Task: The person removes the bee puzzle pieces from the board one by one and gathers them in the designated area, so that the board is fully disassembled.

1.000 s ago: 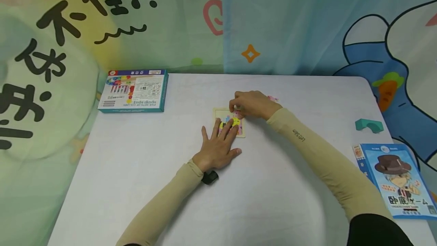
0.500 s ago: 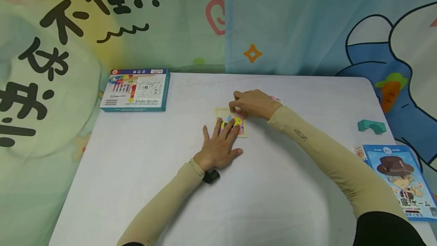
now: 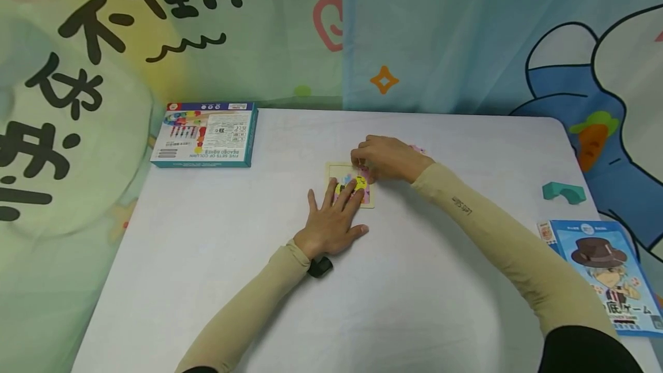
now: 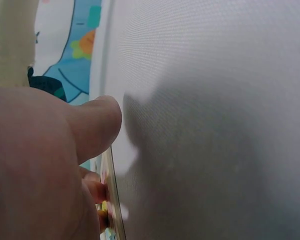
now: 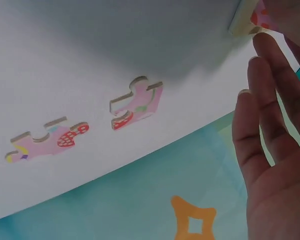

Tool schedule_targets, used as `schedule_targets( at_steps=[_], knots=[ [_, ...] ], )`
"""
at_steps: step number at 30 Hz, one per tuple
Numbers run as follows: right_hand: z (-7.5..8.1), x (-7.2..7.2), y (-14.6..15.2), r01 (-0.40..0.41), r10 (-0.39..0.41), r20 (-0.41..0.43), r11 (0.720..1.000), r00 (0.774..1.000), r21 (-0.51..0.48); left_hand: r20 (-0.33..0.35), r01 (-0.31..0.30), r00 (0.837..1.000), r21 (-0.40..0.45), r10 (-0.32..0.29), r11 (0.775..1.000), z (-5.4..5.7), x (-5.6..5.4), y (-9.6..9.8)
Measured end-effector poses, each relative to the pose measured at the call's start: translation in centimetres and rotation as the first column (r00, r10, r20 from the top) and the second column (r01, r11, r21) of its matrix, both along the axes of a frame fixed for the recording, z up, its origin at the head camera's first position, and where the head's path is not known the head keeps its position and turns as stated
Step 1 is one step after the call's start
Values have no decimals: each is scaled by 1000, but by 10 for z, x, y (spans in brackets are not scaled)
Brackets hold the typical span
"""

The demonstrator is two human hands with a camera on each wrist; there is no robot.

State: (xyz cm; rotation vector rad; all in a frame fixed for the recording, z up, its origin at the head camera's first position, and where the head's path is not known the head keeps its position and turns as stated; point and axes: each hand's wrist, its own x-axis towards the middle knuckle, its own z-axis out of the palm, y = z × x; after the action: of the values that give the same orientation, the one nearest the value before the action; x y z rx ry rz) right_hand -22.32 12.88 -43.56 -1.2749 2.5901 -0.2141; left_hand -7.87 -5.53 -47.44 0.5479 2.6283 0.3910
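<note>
Both hands were at the cream square jigsaw board [image 3: 336, 170]!
Left hand [image 3: 327, 228] rested fingers on it, spread apart; right hand [image 3: 391, 158] bent over its far right corner, any pinch impossible to tell. It lay on the white table [image 3: 414, 304], one pink jigsaw piece [image 5: 139, 104] and a second pink piece [image 5: 49, 143] beyond.

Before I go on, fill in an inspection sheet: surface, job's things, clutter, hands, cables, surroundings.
Surface: white table.
Job's things: puzzle board, flat on the table; green-marked piece and yellow-tipped piece lie loose, apart.
Clutter: teal-edged box, green arch block, blue package.
Hands: left hand, fingers spread on the puzzle board; right hand at its far right corner, grip unclear.
Cables: nothing seen.
Surroundings: printed backdrop behind the table.
</note>
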Motion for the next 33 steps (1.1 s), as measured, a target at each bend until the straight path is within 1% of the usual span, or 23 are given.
schedule_targets(
  at_steps=[6, 11, 14, 18, 21, 24, 27, 29, 33],
  knots=[
    [-4, 0, 6, 20, -18, 30, 998, 999, -52, -8, 2, 1000, 5, -2, 1000, 1, 1, 0],
    [-6, 2, 11, 57, -50, 69, 993, 996, -103, -8, 2, 1000, 6, -2, 1000, 1, 1, 0],
    [-8, 2, 13, 88, -74, 108, 987, 991, -134, -12, 2, 1000, 7, -2, 1000, 0, 1, -1],
    [-15, 3, 17, 143, -110, 163, 968, 980, -206, -16, 4, 1000, 2, -4, 1000, -2, 0, 0],
    [-23, 3, 21, 183, -132, 194, 945, 972, -272, -22, 4, 1000, -2, -5, 1000, -3, 0, 0],
    [-29, 4, 23, 204, -136, 216, 922, 967, -329, -17, 7, 1000, -9, -8, 1000, -5, -1, 0],
    [-33, 6, 24, 216, -139, 226, 907, 964, -361, -5, 8, 1000, -10, -8, 1000, -6, -1, 0],
    [-36, 8, 25, 222, -145, 223, 902, 964, -372, 9, 8, 1000, -16, -8, 1000, -7, -2, 1],
    [-39, 12, 24, 236, -162, 213, 891, 963, -387, 14, 13, 1000, -20, -13, 1000, -7, -2, 1]
  ],
)
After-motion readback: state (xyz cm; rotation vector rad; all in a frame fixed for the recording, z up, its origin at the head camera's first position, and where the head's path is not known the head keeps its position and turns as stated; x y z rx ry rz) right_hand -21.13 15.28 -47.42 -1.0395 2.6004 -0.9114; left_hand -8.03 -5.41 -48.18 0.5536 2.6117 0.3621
